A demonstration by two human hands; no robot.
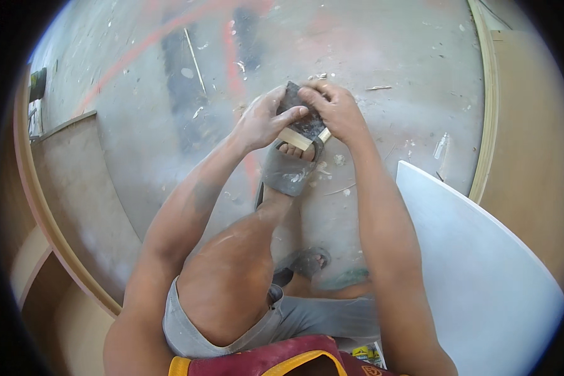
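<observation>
Between my hands is a small pale wood block (296, 138) with a dark, dusty sheet that looks like sandpaper (301, 118) over its upper face. My left hand (262, 120) is closed on the left side, its thumb lying across the sheet. At the right edge my right hand (336, 111) grips it too, thumb on top and fingers curled over the far end. The undersides of the fingers are hidden. The block is held just above the toes of my sandalled foot (288, 170). Pale dust coats both hands.
A white panel (476, 269) with a curved edge lies close to my right arm. Wooden boards with pale edging (486, 119) stand at right and left (69, 260). A thin stick (195, 61) and scraps lie on the paint-spotted floor (388, 44).
</observation>
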